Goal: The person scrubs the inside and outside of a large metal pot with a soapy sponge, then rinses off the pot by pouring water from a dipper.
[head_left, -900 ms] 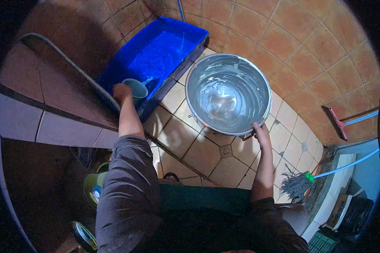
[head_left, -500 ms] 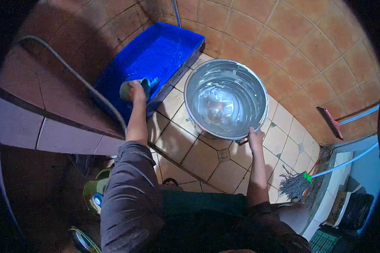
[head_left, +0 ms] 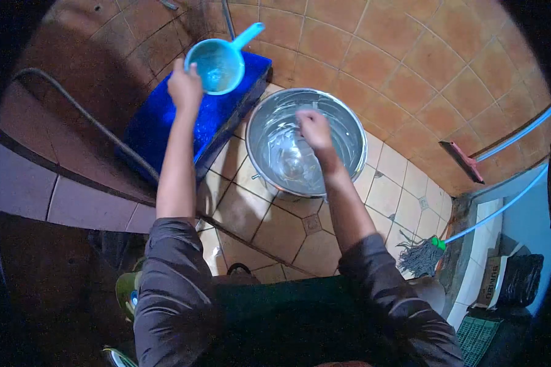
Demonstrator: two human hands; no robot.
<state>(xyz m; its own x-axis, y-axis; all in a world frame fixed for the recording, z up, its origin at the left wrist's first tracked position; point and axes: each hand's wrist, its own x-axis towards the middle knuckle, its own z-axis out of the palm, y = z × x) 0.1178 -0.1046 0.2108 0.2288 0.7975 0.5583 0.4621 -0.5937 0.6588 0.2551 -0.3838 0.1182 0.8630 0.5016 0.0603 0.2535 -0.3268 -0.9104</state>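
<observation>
A light blue water dipper (head_left: 215, 72) is tilted toward me above the blue tub, with some water showing inside. My left hand (head_left: 185, 88) grips its rim on the left, thumb over the edge, while the handle points up and right, untouched. The large metal pot (head_left: 254, 150) stands on the tiled floor, its inside wet and shiny. Over its opening hovers my right hand (head_left: 314, 129), fingers curled in, with nothing visible in them. Behind and below the dipper lies the blue tub (head_left: 165, 116), partly covered by my left arm.
A grey hose (head_left: 86, 110) runs along the ledge at left. A squeegee (head_left: 462, 162) leans at the tiled wall on the right, and a mop (head_left: 419, 257) rests on the floor below it. At lower right are a green crate (head_left: 476, 336) and a cardboard box (head_left: 490, 281).
My left hand has lifted the dipper up out of the blue tub and turned its opening toward me. My right hand has let go of the pot's rim and moved up over its opening.
</observation>
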